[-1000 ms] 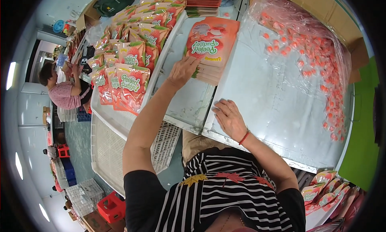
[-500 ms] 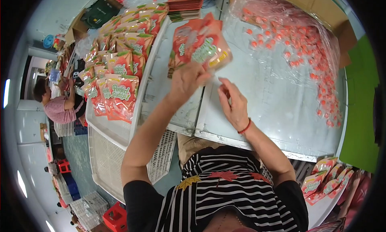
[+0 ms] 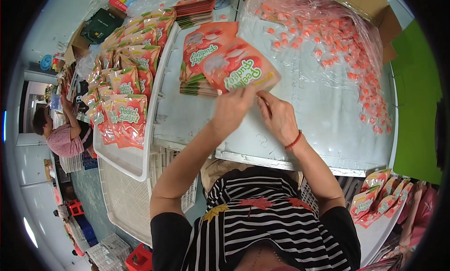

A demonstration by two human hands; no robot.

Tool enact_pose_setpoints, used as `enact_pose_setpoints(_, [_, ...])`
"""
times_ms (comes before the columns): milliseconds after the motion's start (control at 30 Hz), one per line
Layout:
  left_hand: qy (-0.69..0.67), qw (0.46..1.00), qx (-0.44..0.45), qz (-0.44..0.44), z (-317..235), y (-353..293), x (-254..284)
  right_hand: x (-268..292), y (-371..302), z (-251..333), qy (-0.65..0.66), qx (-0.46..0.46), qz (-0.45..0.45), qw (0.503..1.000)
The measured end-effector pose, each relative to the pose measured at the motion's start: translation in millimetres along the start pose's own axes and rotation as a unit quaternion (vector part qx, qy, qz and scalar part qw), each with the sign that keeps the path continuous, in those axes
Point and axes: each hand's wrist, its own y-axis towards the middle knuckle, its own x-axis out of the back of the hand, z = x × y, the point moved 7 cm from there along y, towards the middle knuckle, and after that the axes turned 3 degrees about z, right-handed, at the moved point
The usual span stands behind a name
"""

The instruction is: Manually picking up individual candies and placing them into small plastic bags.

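A flat pink-red candy pouch (image 3: 243, 67) is tilted over a stack of matching pouches (image 3: 199, 53) on the table. My left hand (image 3: 233, 110) pinches its near edge, fingers closed. Just to the right, my right hand (image 3: 280, 121) has thumb and fingertips together at the pouch's near right corner, so it seems to grip that edge too. Whether the pouch's mouth is parted cannot be seen. Small wrapped red-orange candies (image 3: 330, 45) spill from a clear plastic liner (image 3: 361, 22) on the right.
A white tray (image 3: 145, 163) of plump filled pouches (image 3: 129, 114) stands at the left, with a white crate (image 3: 126, 196) below it. More flat pouches (image 3: 194, 10) are piled at the back. A cardboard box (image 3: 391, 27) borders the candies. A person in pink (image 3: 68, 135) works far left.
The pouch has been brought nearer and no longer blurs, uncovering more of the stack. My right hand, apart from it before, has closed in at its edge. The whole view has shifted slightly.
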Motion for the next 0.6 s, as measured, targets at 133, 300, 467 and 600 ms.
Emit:
enact_pose_setpoints(133, [-0.033,0.999,-0.037,-0.018,-27.7,-13.2,-24.1,-29.8,-16.4,-58.5,0.240,-0.275,0.301,0.881])
enact_pose_setpoints(300, [-0.158,0.987,-0.021,-0.019,-43.3,-23.9,-40.0,-35.5,-55.3,-79.1,0.644,-0.429,0.080,0.628])
enact_pose_setpoints(467, [-0.189,0.979,-0.054,-0.057,-59.3,-15.8,-37.5,-28.8,-51.9,-56.9,0.822,-0.342,0.096,0.444])
enact_pose_setpoints(600, [-0.194,0.977,-0.074,-0.046,-71.7,-10.5,-34.7,-19.7,-41.5,-51.7,0.838,-0.261,0.118,0.465])
